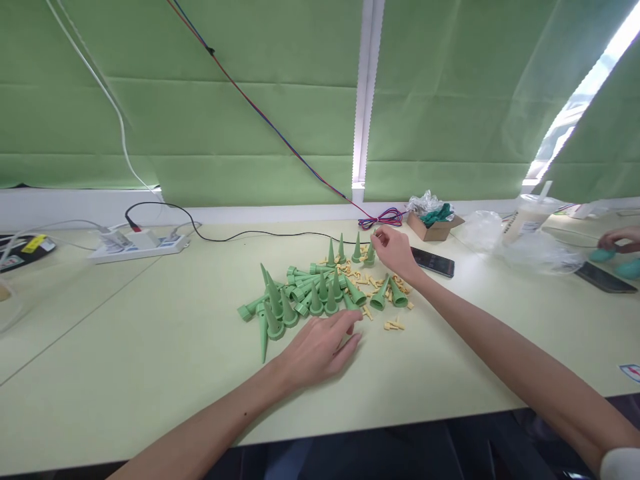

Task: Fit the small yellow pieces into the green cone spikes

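Forearms come in from the bottom edge. Left hand [320,348] is palm-down on the worktop [150,373], just in front of the green cones [274,303], fingers loosely bent, thumb apart; open, nothing visible in it. Right hand [396,250] reaches to the far side of the pile, fingertips pinched at the tip of an upright cone [370,256]. Can't tell if it's actually gripping or just touching.

Cones sit mid-worktop, some upright, some lying across each other. Small yellow pieces [373,280] are scattered among and right of them, one little group [395,325] out front.

Risks, my read: a low sweep of the right arm could tip the standing cones or drag yellow pieces; the lying cones could roll if bumped. Phone [434,262] is right beside the right hand, so a sideways pull could nudge it. Small parts could get lost under the cones.

Hard to see: the right fingertips' contact, the undersides of the upright cones, exact shape of the yellow pieces, whatever the left palm covers. Phone partly hidden by the right hand. Another person's hand [623,239] is cut off at the right edge.
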### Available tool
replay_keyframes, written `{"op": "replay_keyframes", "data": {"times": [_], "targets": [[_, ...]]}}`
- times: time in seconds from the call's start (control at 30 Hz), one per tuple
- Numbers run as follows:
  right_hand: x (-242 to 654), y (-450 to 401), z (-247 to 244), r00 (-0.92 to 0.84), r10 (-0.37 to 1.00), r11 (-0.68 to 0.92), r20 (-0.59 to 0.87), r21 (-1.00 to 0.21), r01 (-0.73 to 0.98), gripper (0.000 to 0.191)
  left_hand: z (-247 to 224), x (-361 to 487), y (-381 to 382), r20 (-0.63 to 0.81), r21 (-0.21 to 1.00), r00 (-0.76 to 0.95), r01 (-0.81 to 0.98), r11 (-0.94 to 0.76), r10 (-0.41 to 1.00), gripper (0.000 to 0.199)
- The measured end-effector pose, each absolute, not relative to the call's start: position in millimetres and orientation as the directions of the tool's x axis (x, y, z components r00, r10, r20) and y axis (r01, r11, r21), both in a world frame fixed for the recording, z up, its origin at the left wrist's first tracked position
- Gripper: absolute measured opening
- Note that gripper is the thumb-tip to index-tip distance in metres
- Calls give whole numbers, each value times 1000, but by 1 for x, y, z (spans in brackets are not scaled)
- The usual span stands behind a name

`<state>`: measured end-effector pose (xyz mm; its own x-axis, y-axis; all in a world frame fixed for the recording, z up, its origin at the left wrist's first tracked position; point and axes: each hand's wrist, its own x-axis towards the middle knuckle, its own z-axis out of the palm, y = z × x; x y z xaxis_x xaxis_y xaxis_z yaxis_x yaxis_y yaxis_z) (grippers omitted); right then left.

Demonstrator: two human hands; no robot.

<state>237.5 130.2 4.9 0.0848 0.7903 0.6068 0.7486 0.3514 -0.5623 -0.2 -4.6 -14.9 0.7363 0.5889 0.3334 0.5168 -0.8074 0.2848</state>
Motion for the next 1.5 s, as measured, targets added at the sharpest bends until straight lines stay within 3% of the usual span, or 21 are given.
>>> {"op": "replay_keyframes", "data": {"times": [0.43, 0.57, 0.7, 0.8, 0.93, 1.17, 1.5], "targets": [[238, 144, -7, 63, 815, 341, 575, -565, 751, 16, -12, 1, -7, 328, 239, 754, 516, -822, 569, 19], [235, 135, -6, 124, 768, 361, 629, -584, 728, 24, -12, 2, -8, 328, 225, 761, 513, -829, 560, 21], [226, 120, -5, 48, 721, 431, 691, -502, 750, 20, -12, 2, -7, 326, 208, 759, 523, -826, 563, 21], [220, 110, -5, -150, 773, 485, 617, -422, 765, 15, -10, 2, -8, 319, 205, 762, 525, -826, 564, 20], [217, 101, -2, -331, 814, 538, 477, -404, 740, 14, -8, 2, -8, 313, 211, 767, 519, -828, 560, 19], [208, 82, 7, -451, 842, 537, 296, -377, 755, 17, -9, 2, -8, 326, 207, 764, 517, -830, 557, 19], [205, 79, 1, -449, 874, 478, 186, -500, 723, 32, -9, 2, -7, 337, 216, 768, 500, -839, 545, 19]]}}
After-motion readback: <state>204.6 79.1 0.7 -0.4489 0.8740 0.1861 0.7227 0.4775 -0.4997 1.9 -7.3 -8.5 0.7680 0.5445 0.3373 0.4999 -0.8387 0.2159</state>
